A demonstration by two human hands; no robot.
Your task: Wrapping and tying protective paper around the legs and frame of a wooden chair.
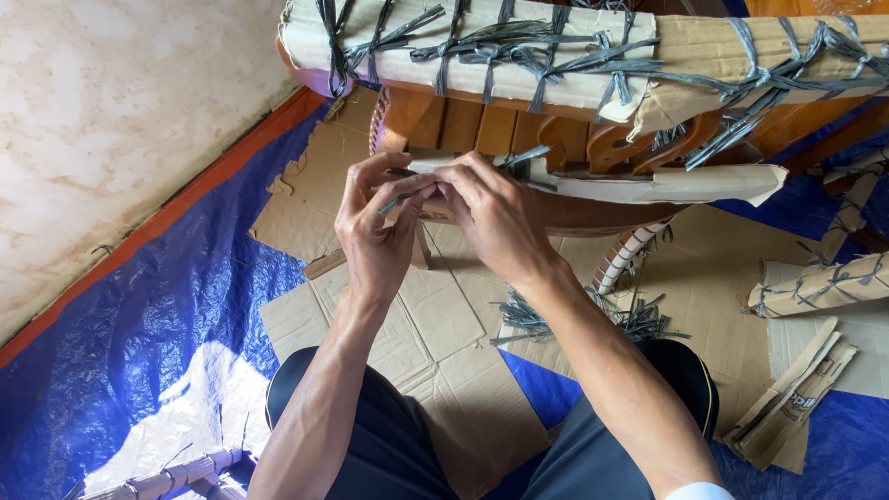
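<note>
**A:** what's the setup? Biggest stuff first.

**B:** Blue tarp [139, 333] over the floor with flat brown cardboard [444, 343] on it. Above that a wooden chair [500, 125], its parts wrapped in cardboard and tied with grey strap. Folded printed card piece [787, 398] lower right.

**A:** and the hands?

**B:** Both at the chair's wrapped rail [648, 183]. Left hand [375, 227] and right hand [495, 213] pinch a thin grey strap [400, 199] between fingertips, touching each other. Loose strap offcuts [528, 319] lie below.
</note>
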